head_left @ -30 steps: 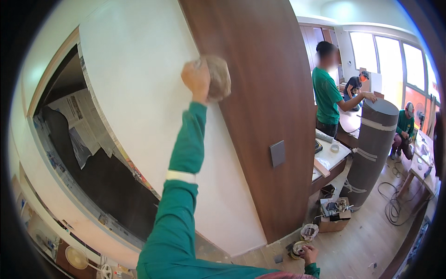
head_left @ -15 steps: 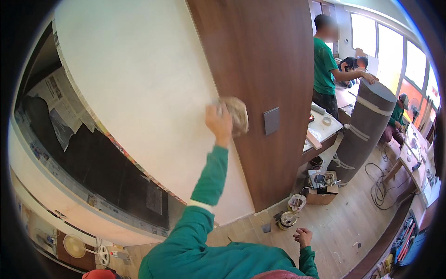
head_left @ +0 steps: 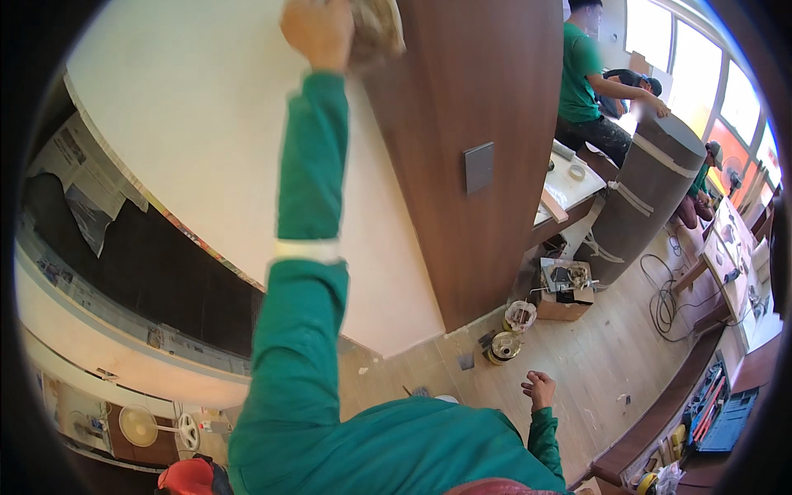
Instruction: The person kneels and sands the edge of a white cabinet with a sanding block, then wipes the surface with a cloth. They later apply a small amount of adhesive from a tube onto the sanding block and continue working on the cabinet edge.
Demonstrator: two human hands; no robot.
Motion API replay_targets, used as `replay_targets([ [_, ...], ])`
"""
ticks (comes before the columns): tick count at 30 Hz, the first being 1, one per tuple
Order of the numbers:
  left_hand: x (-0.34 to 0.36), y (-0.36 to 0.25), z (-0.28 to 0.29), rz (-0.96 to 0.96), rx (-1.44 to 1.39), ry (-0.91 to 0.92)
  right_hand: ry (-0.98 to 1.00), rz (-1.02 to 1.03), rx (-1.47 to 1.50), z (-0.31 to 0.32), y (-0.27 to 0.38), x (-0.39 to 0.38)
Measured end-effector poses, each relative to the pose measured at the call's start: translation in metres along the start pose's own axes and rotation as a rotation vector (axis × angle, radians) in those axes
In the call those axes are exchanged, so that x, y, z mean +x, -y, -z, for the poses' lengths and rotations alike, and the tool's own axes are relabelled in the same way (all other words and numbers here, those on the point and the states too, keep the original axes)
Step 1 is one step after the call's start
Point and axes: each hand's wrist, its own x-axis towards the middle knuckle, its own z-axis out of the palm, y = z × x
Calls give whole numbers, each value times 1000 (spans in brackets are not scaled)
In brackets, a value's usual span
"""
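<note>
My left hand point(head_left: 318, 33) is raised high, closed on a crumpled tan cloth pad point(head_left: 375, 33), at the seam between a white wall point(head_left: 198, 99) and a brown wood panel point(head_left: 445, 99). A grey square plate point(head_left: 478, 167) is fixed on the panel below. My right hand point(head_left: 538, 388) hangs low over the floor with its fingers curled; whether anything is in them cannot be made out. Nearest to it are a metal can point(head_left: 503, 349) and a bag-lined container point(head_left: 520, 316) beside the panel's foot.
To the right stand a cardboard box point(head_left: 565, 305), a tall grey roll point(head_left: 648, 210), a cluttered counter point(head_left: 577, 198), cords point(head_left: 660, 305) and a toolbox point(head_left: 718, 421). Co-workers point(head_left: 586, 74) are beyond. At left, an opening point(head_left: 165, 272) is lined with newspaper.
My left hand and pad went down the seam, then back up higher. My right hand has moved away from the can. The co-worker at the roll has bent slightly; the view has shifted.
</note>
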Motion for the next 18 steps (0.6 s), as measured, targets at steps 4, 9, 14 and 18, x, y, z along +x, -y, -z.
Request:
replay_targets([
  [4, -195, 25, 25, 116, 19, -31, -12, -40, -23, 1, -7, -3],
  [9, -328, 36, 60, 263, -98, 100, 25, -38, -52, -2, -8, -1],
  [14, -187, 11, 34, 75, -102, -12, 14, -10, -41, -7, 0, 15],
  [18, -46, -15, 22, 149, -51, 104, 3, -5, -54, -8, 3, 13],
])
